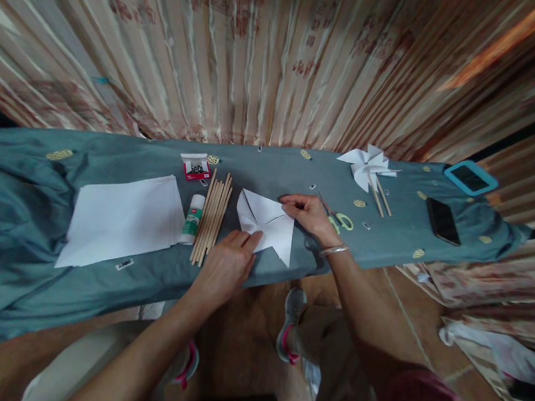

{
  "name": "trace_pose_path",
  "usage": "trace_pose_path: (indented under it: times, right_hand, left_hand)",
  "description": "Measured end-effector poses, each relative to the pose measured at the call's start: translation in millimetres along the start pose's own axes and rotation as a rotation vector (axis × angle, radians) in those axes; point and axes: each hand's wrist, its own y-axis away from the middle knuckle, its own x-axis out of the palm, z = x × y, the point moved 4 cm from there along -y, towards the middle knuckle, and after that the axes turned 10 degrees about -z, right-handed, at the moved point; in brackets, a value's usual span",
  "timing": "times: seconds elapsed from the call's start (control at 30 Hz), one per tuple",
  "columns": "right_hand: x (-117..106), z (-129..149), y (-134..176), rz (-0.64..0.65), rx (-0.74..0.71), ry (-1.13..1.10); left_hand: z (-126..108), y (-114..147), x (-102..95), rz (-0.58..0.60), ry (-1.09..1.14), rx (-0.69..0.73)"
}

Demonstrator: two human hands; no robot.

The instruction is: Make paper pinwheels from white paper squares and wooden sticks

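Note:
A white paper pinwheel (pixel 271 229), cut and partly folded, lies on the cloth-covered table in front of me. My left hand (pixel 228 261) holds its lower left part, fingers curled with the tips on the paper. At the upper right corner, my right hand (pixel 312 216) pinches the paper's edge between thumb and fingers. Just left of the pinwheel is a bundle of wooden sticks (pixel 212 217). A green and white glue stick (pixel 192 218) stands or lies beside them; which one, I cannot tell. Scissors with green handles (pixel 341 221) are just past my right hand, partly hidden.
White paper sheets (pixel 123 221) are stacked at the left. Behind the glue sits an open red box (pixel 197 167) of small dark pieces. Finished pinwheels on sticks (pixel 367 169) lie at the back right, near a black phone (pixel 443 221) and a blue-framed device (pixel 471 178).

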Motion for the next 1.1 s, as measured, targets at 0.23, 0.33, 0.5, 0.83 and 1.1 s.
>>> trace_pose_path:
  times: [0.23,0.33,0.5,0.83,1.1]
  right_hand:
    - [-23.6,-17.5,11.3,-0.160,0.199,-0.126]
    - [-35.4,-23.4,26.8,-0.192,0.209,-0.086]
    - [-48.5,-13.1,52.3,-0.239,0.043,0.134]
    - [-40.7,11.9,61.9,-0.256,-0.218,0.333]
    - [-32.4,22.1,74.5,-0.142,-0.309,0.328]
  left_hand:
    - [19.9,-10.2,-3.1,-0.135,-0.021,-0.049]
    - [19.0,-13.1,-4.2,-0.172,0.012,-0.035]
    - [-10.6,-6.8,-3.1,-0.217,0.134,0.113]
    - [-40.9,-7.7,20.7,0.041,0.066,0.184]
    - [-8.3,-4.0,7.8,-0.008,-0.026,0.172]
